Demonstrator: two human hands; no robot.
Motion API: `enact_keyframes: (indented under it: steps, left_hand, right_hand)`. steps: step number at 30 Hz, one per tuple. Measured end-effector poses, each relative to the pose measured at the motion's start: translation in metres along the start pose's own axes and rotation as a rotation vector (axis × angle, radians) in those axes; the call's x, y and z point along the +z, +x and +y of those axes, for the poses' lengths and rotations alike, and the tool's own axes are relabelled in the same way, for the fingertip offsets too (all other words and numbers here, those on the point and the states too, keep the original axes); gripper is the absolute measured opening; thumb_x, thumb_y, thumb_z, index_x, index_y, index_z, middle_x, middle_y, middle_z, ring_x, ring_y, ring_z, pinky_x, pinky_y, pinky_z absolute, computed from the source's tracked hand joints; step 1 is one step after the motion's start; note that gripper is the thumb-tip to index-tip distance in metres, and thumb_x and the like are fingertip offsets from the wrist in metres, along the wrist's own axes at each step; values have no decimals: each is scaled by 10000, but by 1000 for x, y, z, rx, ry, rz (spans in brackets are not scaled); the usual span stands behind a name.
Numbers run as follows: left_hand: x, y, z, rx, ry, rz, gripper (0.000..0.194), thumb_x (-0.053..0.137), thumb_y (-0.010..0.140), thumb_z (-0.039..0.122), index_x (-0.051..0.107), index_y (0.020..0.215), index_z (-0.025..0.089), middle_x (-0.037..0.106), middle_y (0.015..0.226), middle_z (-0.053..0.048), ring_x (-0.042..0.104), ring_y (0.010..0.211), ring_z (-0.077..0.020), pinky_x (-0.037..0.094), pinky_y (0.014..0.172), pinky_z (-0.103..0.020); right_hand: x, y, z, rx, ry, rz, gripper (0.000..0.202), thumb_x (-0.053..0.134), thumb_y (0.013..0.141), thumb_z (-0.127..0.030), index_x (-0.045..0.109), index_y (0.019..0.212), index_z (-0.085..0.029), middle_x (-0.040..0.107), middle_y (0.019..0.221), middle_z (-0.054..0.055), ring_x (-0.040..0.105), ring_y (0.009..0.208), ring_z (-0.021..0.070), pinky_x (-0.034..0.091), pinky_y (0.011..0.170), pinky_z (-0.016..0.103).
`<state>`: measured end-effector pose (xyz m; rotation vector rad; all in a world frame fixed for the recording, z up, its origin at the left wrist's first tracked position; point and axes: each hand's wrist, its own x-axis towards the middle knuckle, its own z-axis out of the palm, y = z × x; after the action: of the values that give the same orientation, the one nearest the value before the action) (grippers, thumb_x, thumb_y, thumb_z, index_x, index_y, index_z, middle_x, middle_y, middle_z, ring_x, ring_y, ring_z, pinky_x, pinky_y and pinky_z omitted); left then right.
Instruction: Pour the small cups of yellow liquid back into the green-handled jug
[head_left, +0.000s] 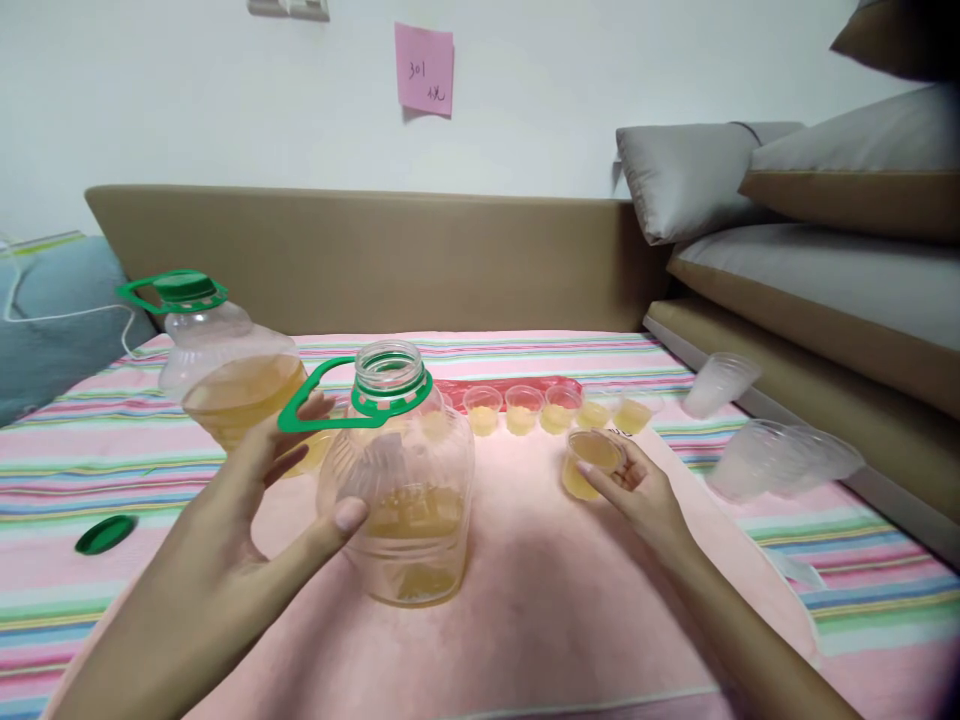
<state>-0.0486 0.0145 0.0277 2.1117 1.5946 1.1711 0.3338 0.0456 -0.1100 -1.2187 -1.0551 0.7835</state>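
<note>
An uncapped clear jug [409, 500] with a green handle ring stands on the pink mat [517, 590], partly filled with yellowish liquid. My left hand [255, 530] is at its left side, thumb and fingers spread apart; whether it touches the jug is hard to tell. Between thumb and fingers, my right hand [637, 490] holds a small clear cup [589, 465] of yellowish liquid. Behind it, several similar cups [525, 410] with liquid stand in a row.
A capped jug [232, 370] of liquid stands at the left, with a loose green cap [106, 535] nearer. Stacked plastic cups [780, 460] lie at the right beside piled cushions [847, 280]. Red plastic [510, 390] lies behind the row.
</note>
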Motion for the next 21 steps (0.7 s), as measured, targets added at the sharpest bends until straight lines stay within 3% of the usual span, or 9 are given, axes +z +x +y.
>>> enact_keyframes:
  steps: [5,9,13,21]
  left_hand:
    - [6,-1,5,-40,-53,-57,620,713,904,771,616,1374,378,689,1442,-44,637,1356,-410,478,1189,-680]
    - [11,3,7,-16,-92,-109,550,683,953,743,620,1282,307,704,1351,-58,650,1303,-369,515,1150,-587]
    - [14,4,8,48,-130,-106,479,678,996,682,610,1300,318,701,1328,-41,642,1311,-339,541,1113,-511]
    - [17,1,13,35,-249,-132,508,693,1007,661,575,1403,364,646,1452,-33,565,1418,-347,450,1208,-544]
  right_hand:
    - [2,0,-26,-12,-3,-67,693,972,737,-547,715,1308,-249,756,1400,121,706,1318,331,563,1142,480]
    - [10,7,-55,-29,19,-165,625,958,776,-532,738,1303,-280,771,1372,91,724,1278,308,585,1098,442]
    - [22,16,-86,-79,40,-243,554,951,797,-510,757,1271,-297,781,1353,68,715,1292,301,571,1108,430]
    - [55,33,-141,-107,58,-359,571,941,788,-555,767,1257,-278,791,1320,84,735,1209,300,597,965,388]
